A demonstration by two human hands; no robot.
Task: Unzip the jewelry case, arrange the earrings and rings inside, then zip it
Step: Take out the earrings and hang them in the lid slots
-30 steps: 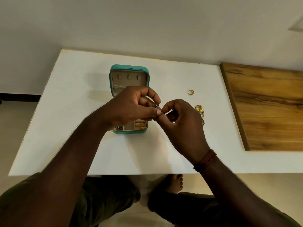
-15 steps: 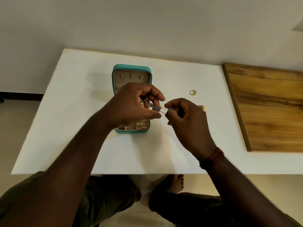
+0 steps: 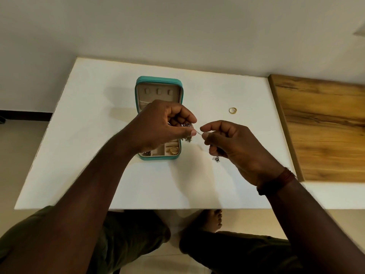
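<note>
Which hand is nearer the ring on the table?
Right. The right hand is toward the person from the ring; the left hand is farther left, over the case.

No text, label, brand or number can be read. The jewelry case [image 3: 159, 81] beyond the left hand [image 3: 158, 127] is plain, and so is the table [image 3: 98, 115] under the right hand [image 3: 235, 145].

bare arms, a wrist thread, olive trousers

both forearms are bare all the way to the left hand [image 3: 162, 125] and the right hand [image 3: 231, 143]. a wound band of reddish-brown thread [image 3: 276, 179] circles the right wrist, over the near right part of the tabletop [image 3: 98, 155]. below the tabletop's near edge, dark olive-green trousers [image 3: 128, 240] cover both legs, and one bare foot [image 3: 212, 220] shows on the pale floor [image 3: 256, 220] between them.
</note>
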